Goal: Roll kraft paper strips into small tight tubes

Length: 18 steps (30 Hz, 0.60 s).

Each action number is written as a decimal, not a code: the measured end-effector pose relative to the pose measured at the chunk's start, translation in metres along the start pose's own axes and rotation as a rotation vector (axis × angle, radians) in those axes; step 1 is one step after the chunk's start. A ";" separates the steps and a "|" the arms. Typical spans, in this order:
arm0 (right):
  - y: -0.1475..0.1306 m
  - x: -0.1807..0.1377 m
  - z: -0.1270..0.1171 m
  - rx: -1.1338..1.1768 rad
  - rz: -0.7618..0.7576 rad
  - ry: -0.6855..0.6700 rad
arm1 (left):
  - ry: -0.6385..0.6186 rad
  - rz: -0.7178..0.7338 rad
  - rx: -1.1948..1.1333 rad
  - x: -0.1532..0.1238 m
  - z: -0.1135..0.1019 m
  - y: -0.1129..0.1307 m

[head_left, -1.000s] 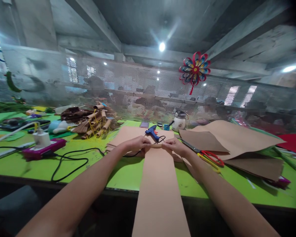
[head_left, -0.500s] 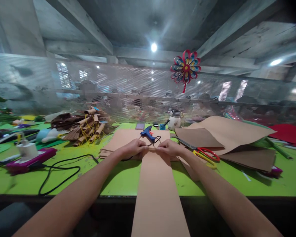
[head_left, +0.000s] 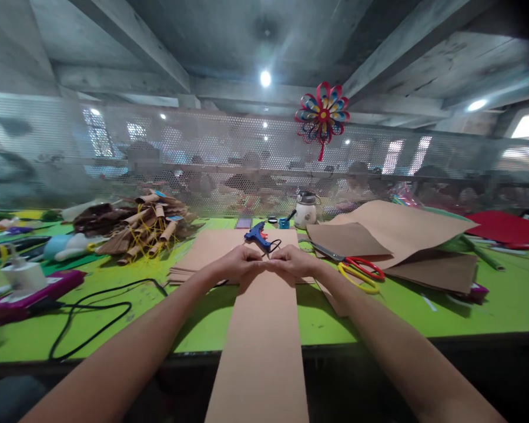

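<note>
A long strip of tan kraft paper [head_left: 262,335] runs from the table down over its front edge toward me. My left hand [head_left: 243,262] pinches the strip's far end, fingers closed. Close beside it, my right hand [head_left: 291,261] grips the same end, and the fingertips of both hands nearly meet. Just beyond them a blue glue gun [head_left: 258,236] with an orange trigger lies on a stack of kraft paper sheets [head_left: 207,249]. Scissors [head_left: 359,270] with red and yellow handles rest right of my right hand.
Rolled brown paper pieces with yellow strings [head_left: 152,226] lie at the left, near a purple power strip [head_left: 35,294] with a black cord. Large paper sheets [head_left: 392,226] cover the right side. A white jar [head_left: 305,212] stands behind; a perforated screen [head_left: 229,153] closes off the back.
My fingertips have come closer together on the strip's far end. The strip's lower part hangs further left. The whole view has shifted slightly.
</note>
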State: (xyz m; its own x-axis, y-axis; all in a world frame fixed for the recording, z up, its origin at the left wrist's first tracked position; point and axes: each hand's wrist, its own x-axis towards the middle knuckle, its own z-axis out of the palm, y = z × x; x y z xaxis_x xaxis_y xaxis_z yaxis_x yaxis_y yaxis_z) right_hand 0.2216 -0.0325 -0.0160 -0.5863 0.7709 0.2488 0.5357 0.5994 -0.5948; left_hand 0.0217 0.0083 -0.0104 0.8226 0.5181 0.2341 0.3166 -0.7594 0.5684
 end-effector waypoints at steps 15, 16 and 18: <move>0.013 -0.011 -0.015 0.727 0.111 -0.067 | -0.113 -0.080 -0.418 -0.017 -0.013 0.001; 0.012 -0.012 -0.017 0.812 0.094 -0.023 | -0.087 -0.074 -0.459 -0.017 -0.014 -0.001; 0.010 -0.013 -0.021 0.924 0.037 0.095 | -0.045 -0.079 -0.579 -0.018 -0.013 -0.005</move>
State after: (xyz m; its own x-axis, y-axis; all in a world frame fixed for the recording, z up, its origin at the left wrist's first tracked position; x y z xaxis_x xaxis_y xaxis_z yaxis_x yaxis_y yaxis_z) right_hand 0.2467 -0.0322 -0.0091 -0.5041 0.8252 0.2548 -0.1677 0.1959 -0.9662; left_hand -0.0009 0.0081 -0.0067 0.8301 0.5378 0.1471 0.0786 -0.3740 0.9241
